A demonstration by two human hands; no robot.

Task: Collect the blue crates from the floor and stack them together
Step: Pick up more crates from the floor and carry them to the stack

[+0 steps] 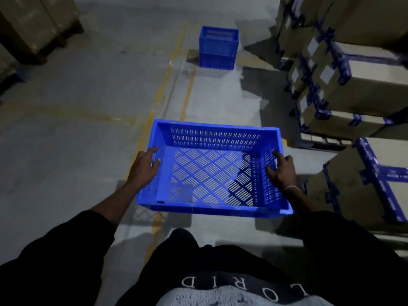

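Dim warehouse aisle, grey concrete floor (72, 120) with worn yellow lane lines (162, 96) running away from me. Stacked cardboard cartons (364, 89) bound with blue tape line the right side; more shrink-wrapped cartons on a pallet (33, 25) stand at the far left.

I hold one blue perforated crate (212, 168) in the air in front of my waist, open side up, nothing inside it. Its base has a diamond pattern of slots, its walls rows of vertical slots; the floor shows through them. The crate sits slightly skewed, its right end a little nearer to me.

My left hand (143, 168) grips the crate's left short wall, palm on the outside, fingers curled over the rim into the inside. My right hand (280, 171) grips the right short wall in the same way, thumb and fingertips inside against the slotted wall. A thin pale band (291, 188) circles my right wrist. Both forearms are bare below dark sleeves (66, 257).

A stack of blue crates (218, 48) stands on the floor further up the aisle, well apart from the one I hold, just right of the yellow lines. It appears to be two crates, one upon the other; I cannot tell the count for certain.
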